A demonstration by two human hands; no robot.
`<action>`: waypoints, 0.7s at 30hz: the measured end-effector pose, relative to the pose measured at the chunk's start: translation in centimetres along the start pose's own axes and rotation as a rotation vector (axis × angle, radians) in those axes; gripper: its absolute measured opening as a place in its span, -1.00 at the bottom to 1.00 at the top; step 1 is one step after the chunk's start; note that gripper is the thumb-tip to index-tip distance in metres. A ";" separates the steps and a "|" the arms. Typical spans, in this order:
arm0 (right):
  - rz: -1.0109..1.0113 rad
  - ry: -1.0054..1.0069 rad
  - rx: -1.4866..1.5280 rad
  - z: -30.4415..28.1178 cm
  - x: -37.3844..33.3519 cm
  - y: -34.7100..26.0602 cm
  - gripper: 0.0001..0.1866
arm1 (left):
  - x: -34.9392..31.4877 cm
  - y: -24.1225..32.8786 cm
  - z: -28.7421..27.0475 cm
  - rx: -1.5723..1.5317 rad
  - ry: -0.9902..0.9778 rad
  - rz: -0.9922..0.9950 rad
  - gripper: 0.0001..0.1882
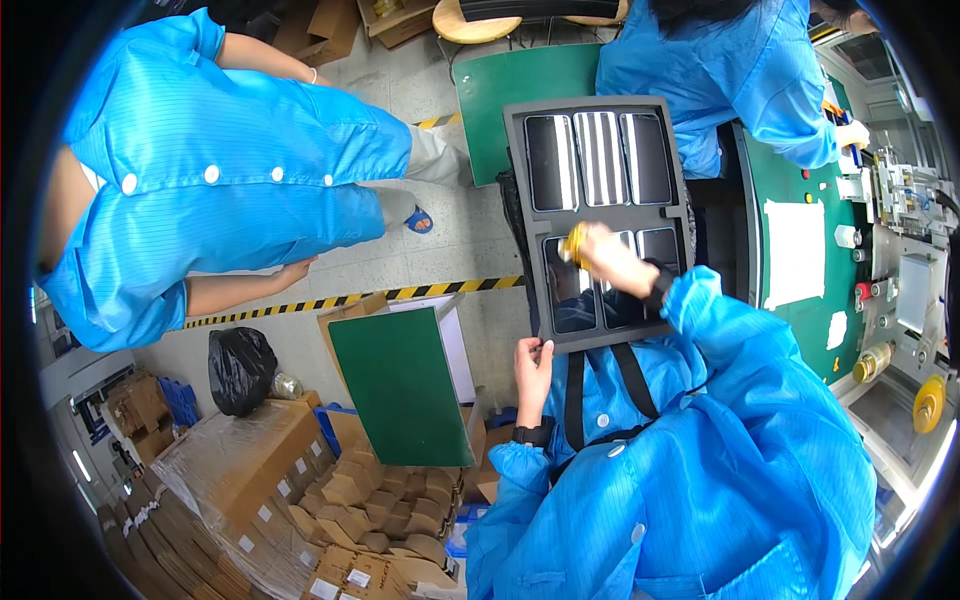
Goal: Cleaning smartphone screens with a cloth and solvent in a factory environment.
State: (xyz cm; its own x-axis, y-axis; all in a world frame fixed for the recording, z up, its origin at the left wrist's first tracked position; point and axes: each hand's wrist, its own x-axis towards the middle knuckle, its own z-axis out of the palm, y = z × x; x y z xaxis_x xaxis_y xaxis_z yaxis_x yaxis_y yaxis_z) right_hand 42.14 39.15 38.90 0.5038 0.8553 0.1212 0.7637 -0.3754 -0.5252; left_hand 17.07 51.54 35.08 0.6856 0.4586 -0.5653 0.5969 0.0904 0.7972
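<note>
In front of me lies a dark grey foam tray [690, 225] with two rows of recesses. Black glossy glass panels [553, 160] fill them, and a ceiling light reflects in their surfaces. My right hand [618, 262] is over the near row, its fingers closed round a small yellow roll [574, 245] that looks like tape. Whether the roll touches the panel [573, 305] under it, I cannot tell. At the tray's near left corner my left hand [532, 375] grips the edge, with the thumb on top. Both wrists wear black bands.
To the right runs a green workbench [790, 190] with a white sheet [795, 250], yellow tape rolls [928, 403] and metal fixtures. A co-worker [740, 80] works at its far end. Another person [240, 170] stands left. A green board [400, 385] and cartons [240, 470] are lower left.
</note>
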 end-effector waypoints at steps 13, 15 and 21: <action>-0.227 -0.351 0.203 2.6 -2.8 -2.4 -0.78 | -1.4 2.2 0.7 -0.111 0.127 -0.051 -0.70; -0.434 -0.310 0.198 3.1 -5.3 -4.8 -0.78 | -1.7 2.2 0.8 -0.131 0.162 -0.063 -0.69; -0.117 0.132 0.068 1.1 2.1 0.5 -0.92 | -2.1 2.0 1.5 -0.127 0.162 -0.126 -0.70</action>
State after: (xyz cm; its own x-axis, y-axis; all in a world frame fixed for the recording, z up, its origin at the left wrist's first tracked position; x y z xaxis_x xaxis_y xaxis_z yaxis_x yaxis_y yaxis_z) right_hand 43.09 41.18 37.94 0.4650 0.8356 0.2925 0.7936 -0.2470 -0.5561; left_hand 17.47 49.41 37.54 0.5275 0.5716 -0.6286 0.6091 0.2613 0.7488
